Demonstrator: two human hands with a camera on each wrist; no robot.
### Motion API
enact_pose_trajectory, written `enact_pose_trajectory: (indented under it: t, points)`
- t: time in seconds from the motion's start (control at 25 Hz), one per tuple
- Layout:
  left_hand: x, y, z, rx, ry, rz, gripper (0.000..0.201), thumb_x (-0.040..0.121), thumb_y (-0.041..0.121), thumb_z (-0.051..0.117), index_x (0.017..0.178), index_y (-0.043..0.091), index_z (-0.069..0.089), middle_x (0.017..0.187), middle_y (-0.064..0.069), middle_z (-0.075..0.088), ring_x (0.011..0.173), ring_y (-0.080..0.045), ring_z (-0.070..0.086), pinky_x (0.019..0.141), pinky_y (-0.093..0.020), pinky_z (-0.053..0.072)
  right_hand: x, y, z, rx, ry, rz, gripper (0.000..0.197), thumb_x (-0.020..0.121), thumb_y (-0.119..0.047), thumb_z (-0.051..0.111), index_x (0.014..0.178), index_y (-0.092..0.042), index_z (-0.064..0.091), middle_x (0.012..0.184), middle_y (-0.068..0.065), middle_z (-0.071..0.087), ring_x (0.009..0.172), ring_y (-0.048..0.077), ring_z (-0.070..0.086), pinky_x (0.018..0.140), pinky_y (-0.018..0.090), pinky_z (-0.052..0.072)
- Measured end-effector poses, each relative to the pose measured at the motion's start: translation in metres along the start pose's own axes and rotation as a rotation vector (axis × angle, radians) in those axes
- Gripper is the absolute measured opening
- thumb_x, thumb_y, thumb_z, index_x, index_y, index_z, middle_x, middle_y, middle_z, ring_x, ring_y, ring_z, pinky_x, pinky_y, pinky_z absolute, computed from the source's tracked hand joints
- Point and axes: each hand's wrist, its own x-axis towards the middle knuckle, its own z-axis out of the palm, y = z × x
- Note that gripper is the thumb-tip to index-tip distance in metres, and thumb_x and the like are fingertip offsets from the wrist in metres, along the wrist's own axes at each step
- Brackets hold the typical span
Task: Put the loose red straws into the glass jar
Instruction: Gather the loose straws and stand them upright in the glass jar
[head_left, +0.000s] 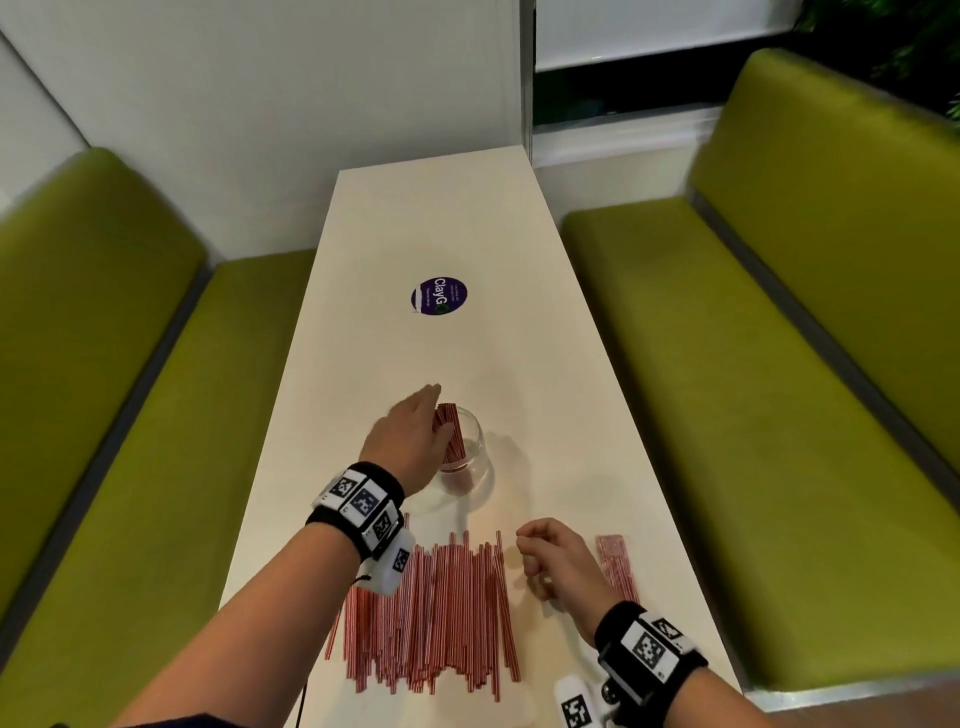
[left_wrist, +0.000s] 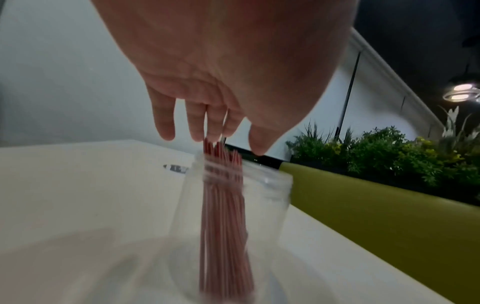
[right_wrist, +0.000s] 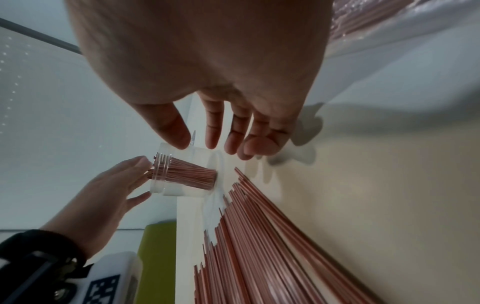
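A clear glass jar (head_left: 470, 460) stands mid-table with a bundle of red straws (head_left: 451, 434) leaning in it. My left hand (head_left: 423, 415) hovers over the jar mouth with straight fingers, their tips at the straw tops. In the left wrist view my left hand (left_wrist: 221, 139) hangs spread just above the bundle of red straws (left_wrist: 223, 216) in the jar (left_wrist: 272, 195), gripping nothing. A wide pile of loose red straws (head_left: 431, 613) lies near the table's front. Right of that pile my right hand (head_left: 545, 556) rests empty, fingers loosely curled; the right wrist view shows this right hand (right_wrist: 221, 142) relaxed and empty.
A clear packet of more red straws (head_left: 616, 566) lies right of my right hand. The long white table (head_left: 441, 234) carries a round purple sticker (head_left: 439, 297) further back. Green benches flank it, one left (head_left: 130, 415) and one right (head_left: 753, 415). A wall closes the far end.
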Motion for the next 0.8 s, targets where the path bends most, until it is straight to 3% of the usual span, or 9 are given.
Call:
enact_pose_trajectory:
  t: [0.12, 0.2, 0.24, 0.32, 0.4, 0.44, 0.56, 0.68, 0.8]
  points:
    - [-0.01, -0.006, 0.017, -0.036, -0.108, 0.044, 0.071, 0.102, 0.046, 0.037, 0.159, 0.019, 0.006, 0.168, -0.001, 0.006, 0.153, -0.022, 0.015, 0.122, -0.042, 0.022, 0.0, 0.002, 0.004, -0.205, 0.014, -0.019, 0.012, 0.095, -0.013, 0.062, 0.103, -0.005, 0.062, 0.075, 0.003, 0.056, 0.053, 0.011, 0.049, 0.044, 0.019, 0.038]
    - [-0.015, -0.009, 0.018, -0.106, -0.038, 0.055, 0.069, 0.102, 0.047, 0.036, 0.159, 0.021, 0.006, 0.167, 0.002, 0.003, 0.154, -0.018, 0.005, 0.124, -0.043, 0.016, 0.002, 0.006, 0.004, -0.497, 0.042, -0.087, 0.009, 0.091, -0.022, 0.066, 0.095, -0.014, 0.066, 0.083, -0.003, 0.065, 0.068, 0.01, 0.06, 0.059, 0.019, 0.048]
    - [-0.021, -0.011, 0.016, -0.147, 0.026, 0.05, 0.066, 0.102, 0.046, 0.038, 0.158, 0.022, 0.013, 0.167, 0.003, 0.009, 0.154, -0.017, 0.007, 0.124, -0.043, 0.016, 0.001, 0.006, 0.004, -0.631, 0.055, -0.114, 0.008, 0.089, -0.024, 0.066, 0.091, -0.017, 0.067, 0.085, -0.005, 0.068, 0.075, 0.009, 0.063, 0.066, 0.019, 0.049]
    - [-0.04, -0.011, 0.013, -0.21, 0.201, 0.044, 0.053, 0.101, 0.039, 0.047, 0.15, 0.022, 0.037, 0.158, 0.002, 0.035, 0.146, -0.019, 0.027, 0.119, -0.04, 0.026, -0.001, 0.006, 0.007, -0.83, 0.065, -0.122, 0.013, 0.088, -0.027, 0.065, 0.084, -0.015, 0.069, 0.084, -0.004, 0.069, 0.077, 0.009, 0.064, 0.069, 0.02, 0.052]
    - [-0.066, -0.01, 0.016, -0.257, 0.347, 0.065, 0.03, 0.096, 0.028, 0.056, 0.125, 0.021, 0.06, 0.128, 0.002, 0.06, 0.118, -0.017, 0.051, 0.102, -0.036, 0.043, -0.003, 0.001, 0.014, -0.998, 0.037, -0.097, 0.023, 0.088, -0.033, 0.066, 0.078, -0.012, 0.067, 0.077, -0.002, 0.067, 0.068, 0.01, 0.061, 0.059, 0.022, 0.049]
    - [-0.08, -0.009, 0.02, -0.286, 0.342, 0.059, 0.019, 0.095, 0.026, 0.058, 0.112, 0.022, 0.064, 0.111, 0.005, 0.064, 0.101, -0.013, 0.055, 0.09, -0.033, 0.047, -0.005, -0.001, 0.018, -1.086, 0.008, -0.084, 0.029, 0.088, -0.039, 0.067, 0.075, -0.013, 0.063, 0.073, -0.002, 0.064, 0.063, 0.011, 0.058, 0.053, 0.023, 0.044]
    - [-0.116, -0.01, 0.037, -0.348, 0.082, -0.028, 0.01, 0.093, 0.031, 0.057, 0.091, 0.027, 0.066, 0.083, 0.014, 0.064, 0.075, -0.004, 0.059, 0.072, -0.033, 0.054, -0.007, -0.005, 0.033, -1.285, -0.055, -0.047, 0.038, 0.087, -0.051, 0.067, 0.082, -0.016, 0.055, 0.077, -0.001, 0.058, 0.066, 0.016, 0.055, 0.058, 0.028, 0.043]
    - [-0.139, -0.01, 0.063, -0.287, -0.093, -0.046, 0.01, 0.091, 0.04, 0.059, 0.09, 0.031, 0.064, 0.083, 0.015, 0.062, 0.076, 0.0, 0.058, 0.071, -0.024, 0.054, -0.001, 0.001, 0.047, -1.373, -0.09, -0.044, 0.035, 0.087, -0.047, 0.066, 0.098, -0.014, 0.061, 0.096, 0.004, 0.067, 0.084, 0.022, 0.065, 0.07, 0.031, 0.05]
    - [-0.154, -0.006, 0.086, -0.185, -0.127, -0.022, 0.012, 0.09, 0.042, 0.06, 0.092, 0.029, 0.06, 0.092, 0.014, 0.058, 0.082, -0.004, 0.056, 0.074, -0.022, 0.051, 0.006, 0.005, 0.059, -1.359, -0.131, 0.0, 0.025, 0.085, -0.031, 0.061, 0.102, -0.014, 0.067, 0.103, 0.007, 0.071, 0.091, 0.026, 0.07, 0.076, 0.033, 0.058]
